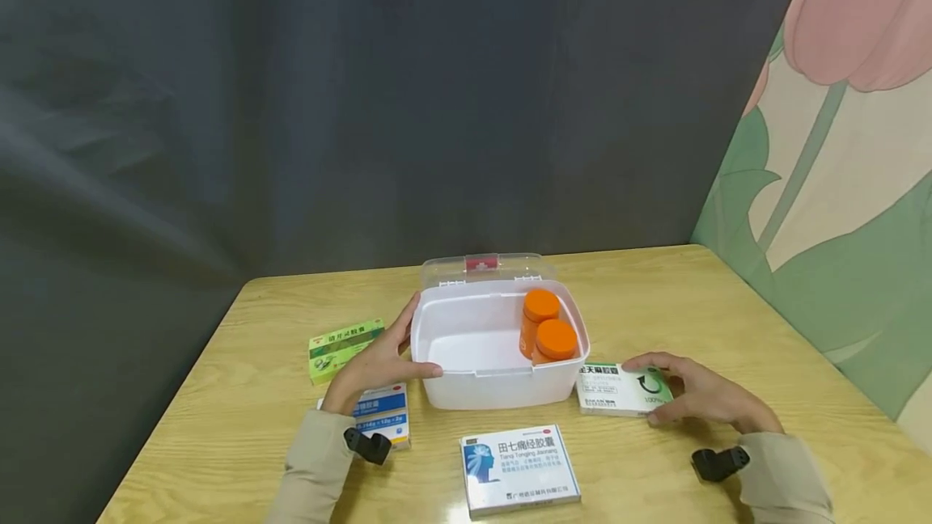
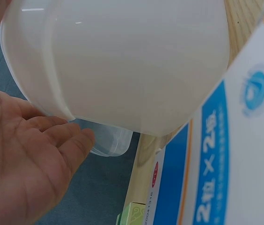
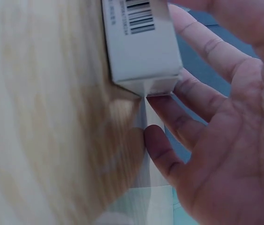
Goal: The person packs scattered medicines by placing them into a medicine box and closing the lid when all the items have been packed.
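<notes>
A white plastic storage box (image 1: 502, 390) stands mid-table, its clear lid (image 1: 444, 269) swung back behind it. Two orange bottles, a rear one (image 1: 541, 306) and a front one (image 1: 556, 342), stand in its right end. My left hand (image 1: 382, 362) holds the storage box's left end, thumb along the front wall and fingers on the side. To its right, a white-and-green medicine carton (image 1: 612, 390) lies flat. My right hand (image 1: 702, 395) grips the carton's right end, thumb at the near edge and fingers at the far edge. In the right wrist view the carton's barcode end (image 3: 146, 56) shows beside the fingers.
A green medicine carton (image 1: 342, 350) lies left of the left hand. Partly under the left wrist is a blue-and-white carton (image 1: 389, 411). Another white-and-blue carton (image 1: 520, 467) lies near the front of the wooden table (image 1: 218, 427). A dark curtain (image 1: 400, 103) hangs behind.
</notes>
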Motion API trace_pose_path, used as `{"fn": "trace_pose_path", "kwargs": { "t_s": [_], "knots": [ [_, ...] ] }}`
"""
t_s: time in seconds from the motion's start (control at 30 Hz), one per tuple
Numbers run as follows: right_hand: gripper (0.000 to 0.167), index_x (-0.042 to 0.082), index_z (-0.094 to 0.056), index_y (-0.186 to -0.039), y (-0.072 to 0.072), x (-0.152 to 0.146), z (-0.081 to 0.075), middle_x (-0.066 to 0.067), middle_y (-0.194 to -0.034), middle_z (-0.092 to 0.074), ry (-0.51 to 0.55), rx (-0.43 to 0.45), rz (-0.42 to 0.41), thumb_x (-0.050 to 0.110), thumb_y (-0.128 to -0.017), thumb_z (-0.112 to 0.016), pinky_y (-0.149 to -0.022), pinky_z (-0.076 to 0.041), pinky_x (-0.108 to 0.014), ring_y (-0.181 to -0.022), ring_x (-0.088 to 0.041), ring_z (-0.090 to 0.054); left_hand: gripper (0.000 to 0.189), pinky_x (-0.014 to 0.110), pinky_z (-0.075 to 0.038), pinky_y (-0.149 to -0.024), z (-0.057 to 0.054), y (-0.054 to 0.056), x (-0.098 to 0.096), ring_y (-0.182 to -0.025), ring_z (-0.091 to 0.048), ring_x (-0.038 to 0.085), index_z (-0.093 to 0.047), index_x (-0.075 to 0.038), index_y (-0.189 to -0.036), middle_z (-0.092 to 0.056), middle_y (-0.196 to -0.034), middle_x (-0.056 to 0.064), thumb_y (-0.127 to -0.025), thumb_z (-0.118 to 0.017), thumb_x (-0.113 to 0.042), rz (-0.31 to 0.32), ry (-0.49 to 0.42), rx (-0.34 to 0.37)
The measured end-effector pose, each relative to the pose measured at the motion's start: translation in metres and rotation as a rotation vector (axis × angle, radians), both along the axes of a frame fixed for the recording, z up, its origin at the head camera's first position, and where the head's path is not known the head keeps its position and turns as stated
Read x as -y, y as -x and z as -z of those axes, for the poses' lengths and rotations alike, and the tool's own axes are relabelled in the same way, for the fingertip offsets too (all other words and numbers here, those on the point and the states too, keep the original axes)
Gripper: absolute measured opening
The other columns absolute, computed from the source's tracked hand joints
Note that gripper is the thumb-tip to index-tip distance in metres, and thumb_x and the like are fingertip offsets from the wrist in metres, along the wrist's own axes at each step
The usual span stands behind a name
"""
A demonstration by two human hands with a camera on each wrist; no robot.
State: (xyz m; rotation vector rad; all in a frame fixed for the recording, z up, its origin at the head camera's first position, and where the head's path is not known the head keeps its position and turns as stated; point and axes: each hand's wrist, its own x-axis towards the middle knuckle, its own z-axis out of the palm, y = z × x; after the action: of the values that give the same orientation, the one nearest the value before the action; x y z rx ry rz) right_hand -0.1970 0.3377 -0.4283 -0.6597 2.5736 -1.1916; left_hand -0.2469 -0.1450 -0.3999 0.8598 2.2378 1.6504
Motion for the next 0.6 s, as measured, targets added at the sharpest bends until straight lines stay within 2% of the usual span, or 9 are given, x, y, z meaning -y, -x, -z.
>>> {"fn": "trace_pose_path", "kwargs": {
  "t_s": [0.3,0.53,0.6],
  "knots": [
    [0.057,0.007,-0.058,-0.126,-0.0003,0.0018,-0.006,-0.023,-0.135,-0.047,0.015,-0.008,0.051,0.016,-0.075,-0.082,-0.088,-0.042,-0.046,-0.111,-0.033,-0.044,0.117,0.049,-0.027,-0.11,-0.0019,0.0003,0.0006,-0.142,-0.021,0.034,0.004,-0.016,-0.156,-0.008,-0.16,0.013,-0.079,-0.082,-0.03,-0.006,0.01,-0.004],
    [0.054,0.004,-0.056,-0.127,-0.0022,0.0021,-0.0044,-0.021,-0.131,-0.049,0.118,-0.02,0.058,0.012,-0.079,-0.08,-0.084,-0.046,-0.025,-0.104,-0.018,-0.051,0.117,0.051,-0.026,-0.11,-0.0001,0.0001,0.0011,-0.142,-0.021,0.035,0.005,-0.017,-0.156,-0.011,-0.159,0.015,-0.079,-0.082,-0.028,-0.007,0.0,0.014],
    [0.053,0.003,-0.056,-0.125,-0.0021,0.0022,-0.0033,-0.021,-0.13,-0.048,0.15,-0.019,0.061,0.01,-0.079,-0.08,-0.082,-0.046,-0.024,-0.102,-0.016,-0.052,0.116,0.05,-0.025,-0.111,0.0006,0.0003,0.0013,-0.142,-0.02,0.033,0.004,-0.017,-0.156,-0.01,-0.16,0.014,-0.079,-0.082,-0.029,-0.009,0.003,0.01]
  ]
}}
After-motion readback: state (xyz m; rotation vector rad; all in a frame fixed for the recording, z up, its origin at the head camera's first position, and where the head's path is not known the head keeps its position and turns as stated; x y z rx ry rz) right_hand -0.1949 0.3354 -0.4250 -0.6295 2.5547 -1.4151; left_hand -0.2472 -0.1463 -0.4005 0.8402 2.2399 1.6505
